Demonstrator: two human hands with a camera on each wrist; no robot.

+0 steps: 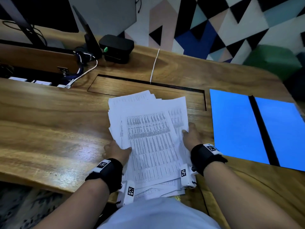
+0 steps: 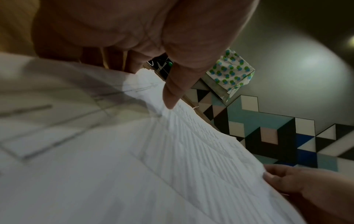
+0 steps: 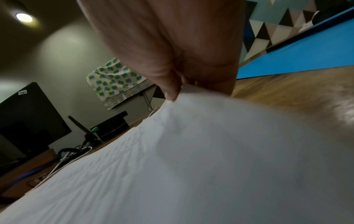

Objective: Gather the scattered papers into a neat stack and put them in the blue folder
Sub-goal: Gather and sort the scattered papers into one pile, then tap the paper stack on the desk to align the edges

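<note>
Across the wooden table, largest thing in view, the work sits near the front edge, with a black box and loose cables well back by the wall. To the right lies the blue folder, opened flat, its two panels parted by a dark spine, apart from the papers and with nothing in it. The papers are gathered into one pile in front of the person, but it is fanned: corners stick out at the far end and lower sheets jut toward the body.

Both hands hold that pile by its long sides. The left hand grips the left edge, thumb on top of the printed sheet, as the left wrist view shows, fingers apparently underneath. The right hand pinches the right edge, thumb over and fingers curled below.

The step in hand looks like squaring the stack. To do it well, I would loosen both grips a little so sheets can slide, stand the pile on a long edge and tap it on the table, then turn it and tap a short edge. Squeezing hard would lock the skew in. Thin sheets may buckle or slip out from below, so keep palms flat against both sides until the edges line up.
</note>
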